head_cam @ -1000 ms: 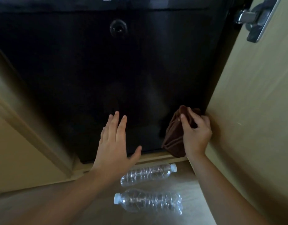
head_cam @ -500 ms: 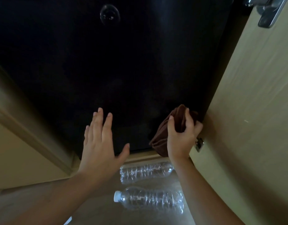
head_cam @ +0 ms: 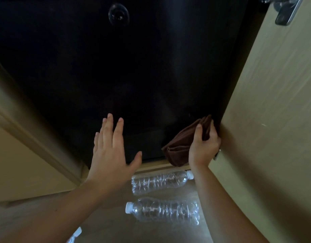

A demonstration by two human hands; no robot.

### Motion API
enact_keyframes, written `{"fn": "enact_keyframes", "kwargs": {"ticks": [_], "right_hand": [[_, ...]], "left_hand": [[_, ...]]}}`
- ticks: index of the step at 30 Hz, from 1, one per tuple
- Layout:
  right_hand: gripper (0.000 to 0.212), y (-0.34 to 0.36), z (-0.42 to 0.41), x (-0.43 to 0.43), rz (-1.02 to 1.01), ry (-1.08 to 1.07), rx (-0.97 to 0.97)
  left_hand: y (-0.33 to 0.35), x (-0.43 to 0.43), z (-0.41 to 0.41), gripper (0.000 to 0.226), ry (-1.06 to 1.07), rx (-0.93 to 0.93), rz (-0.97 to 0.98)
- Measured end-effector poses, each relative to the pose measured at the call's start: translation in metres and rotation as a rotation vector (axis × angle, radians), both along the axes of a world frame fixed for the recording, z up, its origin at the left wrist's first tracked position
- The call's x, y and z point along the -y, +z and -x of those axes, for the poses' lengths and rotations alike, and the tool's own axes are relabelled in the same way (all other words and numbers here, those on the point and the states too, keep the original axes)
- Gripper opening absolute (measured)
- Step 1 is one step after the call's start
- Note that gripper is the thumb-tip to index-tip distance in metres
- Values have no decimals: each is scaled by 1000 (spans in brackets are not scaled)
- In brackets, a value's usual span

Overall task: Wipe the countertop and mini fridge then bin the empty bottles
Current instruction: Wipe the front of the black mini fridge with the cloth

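Far to the left of the left hand [head_cam: 111, 155] runs the pale wooden cabinet frame [head_cam: 28, 137]. Below that hand's forearm, at the lower edge, shows the white-capped end of another bottle [head_cam: 77, 233]. The left hand is held flat and holds nothing, its fingers straight and its thumb spread, laid toward the lower part of the black mini fridge door [head_cam: 133, 76]; I cannot tell whether the palm touches it. Between the two wrists and below them, two empty clear bottles lie on their sides on the floor [head_cam: 107, 216]: the nearer bottle [head_cam: 163, 210] has its cap to the left and the farther bottle [head_cam: 160, 182] has its cap to the right. The brown cloth [head_cam: 179, 146] is at the door's lower right corner, folded, and bulges out to the left of the right hand [head_cam: 203, 146], which grips it with its fingers curled over the top edge. Just right of this grip stands the open wooden cabinet door [head_cam: 265, 120], with a metal hinge [head_cam: 287, 11] high above.
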State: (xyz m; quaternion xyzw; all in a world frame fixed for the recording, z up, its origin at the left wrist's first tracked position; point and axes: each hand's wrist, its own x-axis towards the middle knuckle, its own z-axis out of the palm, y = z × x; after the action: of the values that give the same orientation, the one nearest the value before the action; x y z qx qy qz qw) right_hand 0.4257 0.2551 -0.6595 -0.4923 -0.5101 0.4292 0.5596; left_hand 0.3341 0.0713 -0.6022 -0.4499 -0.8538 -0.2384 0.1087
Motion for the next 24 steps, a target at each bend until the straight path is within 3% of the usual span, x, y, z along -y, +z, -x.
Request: {"fn": "enact_keyframes", "kwargs": {"ticks": [3, 10, 15, 19, 21, 24], "right_hand": [[42, 3, -1, -3, 27, 10, -32], [42, 22, 8, -6, -181, -9, -79], [41, -34, 7, 12, -54, 15, 46], [40, -74, 3, 18, 282, 28, 74], [38, -71, 6, 14, 283, 12, -20], [39, -50, 9, 8, 104, -25, -86]], "left_hand": [[0, 1, 2, 91, -7, -7, 8], [-2, 4, 3, 91, -18, -14, 22], [-2, 4, 6, 91, -17, -29, 39], [-3, 4, 4, 90, -16, -34, 40], [-3, 4, 5, 90, -15, -30, 46], [-4, 6, 7, 91, -13, -30, 56]]}}
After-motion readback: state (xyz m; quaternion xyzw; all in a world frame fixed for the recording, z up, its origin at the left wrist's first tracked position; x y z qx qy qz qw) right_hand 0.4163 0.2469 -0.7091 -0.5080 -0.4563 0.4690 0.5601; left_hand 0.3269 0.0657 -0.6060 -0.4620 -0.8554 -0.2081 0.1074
